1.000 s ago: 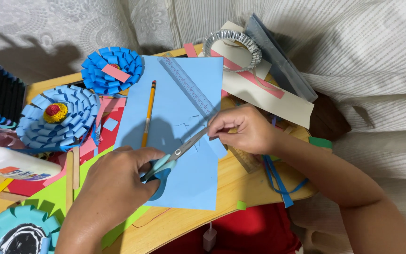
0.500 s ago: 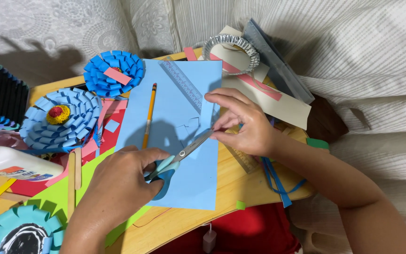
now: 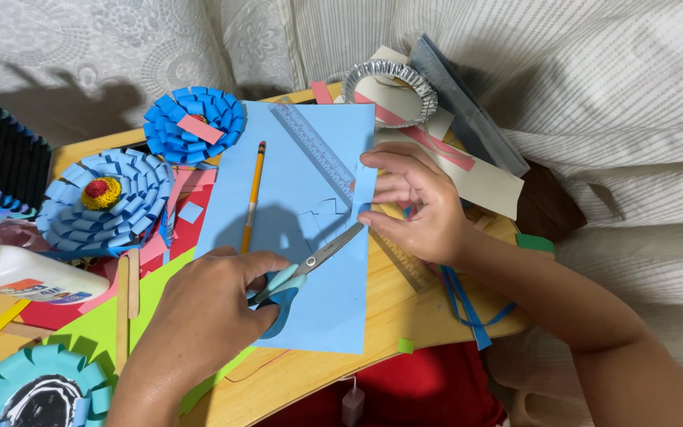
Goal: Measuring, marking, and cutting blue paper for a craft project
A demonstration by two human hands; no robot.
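A light blue paper sheet [image 3: 294, 182] lies on a wooden board [image 3: 405, 308]. My left hand [image 3: 199, 316] grips scissors [image 3: 318, 257] with pale teal handles; the blades point up and right into the sheet's right edge. My right hand [image 3: 420, 205] pinches a narrow strip of that sheet at its right edge, just above the blade tips. A yellow pencil [image 3: 252, 194] and a clear ruler [image 3: 314, 150] rest on the sheet.
Two blue folded-paper flowers [image 3: 195, 125] [image 3: 108, 202] lie left of the sheet. A white glue bottle [image 3: 25, 273] is at far left, beside wooden sticks and green and red paper. A foil tin [image 3: 393, 91] and paper strips sit at the top right. Pale fabric surrounds the board.
My right hand has shifted up along the sheet's right edge and now holds a cut strip. The scissors have stayed at the edge, the blades a little further along.
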